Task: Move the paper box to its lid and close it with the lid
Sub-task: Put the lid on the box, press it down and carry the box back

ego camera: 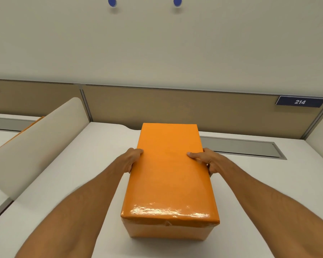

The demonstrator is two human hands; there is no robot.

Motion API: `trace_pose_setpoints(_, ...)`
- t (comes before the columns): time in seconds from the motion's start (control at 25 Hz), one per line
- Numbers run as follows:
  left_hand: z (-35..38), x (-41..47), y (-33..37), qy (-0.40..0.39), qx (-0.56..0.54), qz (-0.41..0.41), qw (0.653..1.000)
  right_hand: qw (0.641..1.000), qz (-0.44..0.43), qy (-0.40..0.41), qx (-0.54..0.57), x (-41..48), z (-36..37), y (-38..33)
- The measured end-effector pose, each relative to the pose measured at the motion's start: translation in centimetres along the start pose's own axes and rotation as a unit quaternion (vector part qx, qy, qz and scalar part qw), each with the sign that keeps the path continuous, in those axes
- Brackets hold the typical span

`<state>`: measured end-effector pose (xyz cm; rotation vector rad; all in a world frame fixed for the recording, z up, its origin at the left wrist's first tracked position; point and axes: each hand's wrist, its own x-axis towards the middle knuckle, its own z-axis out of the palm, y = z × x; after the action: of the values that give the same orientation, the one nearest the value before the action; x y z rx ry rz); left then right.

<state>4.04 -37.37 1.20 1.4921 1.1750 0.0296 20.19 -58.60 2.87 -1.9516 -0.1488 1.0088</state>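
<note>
**Pressing the lid down evenly**

The orange lid lay on top of the box, and both stood on the white table between the two hands. The left hand gripped the left long edge of the lid, with the fingers hidden down the side. The right hand gripped the right long edge, its thumb flat on the top surface. Both hands held at about the middle of the length, opposite to each other.

It seemed that the closing was almost done, because the lid covered the box fully and only a narrow band of the box showed under the near edge. To finish well, the hands should push straight down with equal force, so the lid does not tilt. The paper walls probably bend easily, so the squeeze should be light. Whether the far end sat fully down could not be seen.
</note>
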Motion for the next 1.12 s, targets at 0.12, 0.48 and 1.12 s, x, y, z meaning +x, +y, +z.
trace_pose_setpoints(0.12,-3.1,0.5,0.2,0.019,-0.012,-0.003,1.0,1.0,-0.01,-0.02,-0.002,0.4,2.3,-2.3)
trace_pose_setpoints(0.48,-15.2,5.6,0.5,0.047,-0.022,0.013,0.999,0.998,-0.038,-0.055,-0.021,3.9,13.0,-10.1)
trace_pose_setpoints(1.12,-31.9,19.4,1.8,0.054,0.009,0.037,0.998,1.0,-0.01,-0.027,-0.008,12.0,30.6,-20.4)
